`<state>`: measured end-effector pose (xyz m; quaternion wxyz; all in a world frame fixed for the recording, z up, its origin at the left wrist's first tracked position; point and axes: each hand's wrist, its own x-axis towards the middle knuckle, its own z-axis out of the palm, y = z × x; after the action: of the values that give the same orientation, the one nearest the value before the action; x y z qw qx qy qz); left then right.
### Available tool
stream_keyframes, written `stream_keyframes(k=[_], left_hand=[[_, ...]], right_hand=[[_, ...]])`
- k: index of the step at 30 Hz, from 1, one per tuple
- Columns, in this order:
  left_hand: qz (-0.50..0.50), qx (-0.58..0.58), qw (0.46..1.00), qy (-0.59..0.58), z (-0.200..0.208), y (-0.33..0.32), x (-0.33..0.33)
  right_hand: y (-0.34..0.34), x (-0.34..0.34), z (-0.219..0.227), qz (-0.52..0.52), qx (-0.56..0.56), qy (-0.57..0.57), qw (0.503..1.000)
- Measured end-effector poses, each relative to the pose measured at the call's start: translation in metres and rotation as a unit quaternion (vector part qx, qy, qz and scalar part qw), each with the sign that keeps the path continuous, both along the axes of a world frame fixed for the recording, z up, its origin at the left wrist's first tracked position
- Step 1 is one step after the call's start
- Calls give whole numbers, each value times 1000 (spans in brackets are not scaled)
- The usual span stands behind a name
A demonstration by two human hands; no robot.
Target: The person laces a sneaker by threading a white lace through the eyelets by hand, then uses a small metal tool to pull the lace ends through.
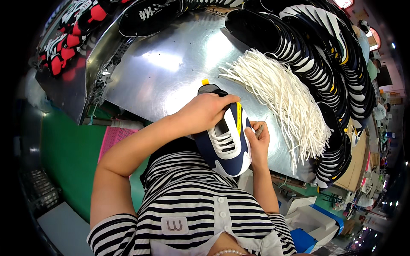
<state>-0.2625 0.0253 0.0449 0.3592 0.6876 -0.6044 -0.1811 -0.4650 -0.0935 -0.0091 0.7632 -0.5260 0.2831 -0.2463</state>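
A navy, white and yellow shoe upper (228, 161) rests tilted against the near edge of the metal table, its toe toward me. White lace runs in rows across its front opening. My left hand (206, 112) is closed on the upper's collar, thumb stretched along the yellow-trimmed side. At the upper's right side, my right hand (259, 145) is closed, with a small, thin tool (260, 128) pinched between its fingers. Its slim tip points upward; the rest is hidden in the grip. A yellow tab (205, 81) stands up at the heel end.
A heap of white laces (286, 102) lies on the metal table (145, 87), right of my hands. Long rows of nested shoe uppers (299, 55) curve around the far right. Black-and-red uppers (68, 49) sit at far left, beyond a raised metal edge. A pink basket (114, 138) stands below the table.
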Motion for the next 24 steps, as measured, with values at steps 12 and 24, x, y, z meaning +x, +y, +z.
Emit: stream_keyframes(k=[12, 24], left_hand=[[-4, 140, 973, 186, 14, 8, 8], [201, 61, 773, 598, -31, 71, -37]], right_hand=[[26, 4, -10, -32, 24, -20, 999], [26, 9, -14, -24, 231, -99, 968]])
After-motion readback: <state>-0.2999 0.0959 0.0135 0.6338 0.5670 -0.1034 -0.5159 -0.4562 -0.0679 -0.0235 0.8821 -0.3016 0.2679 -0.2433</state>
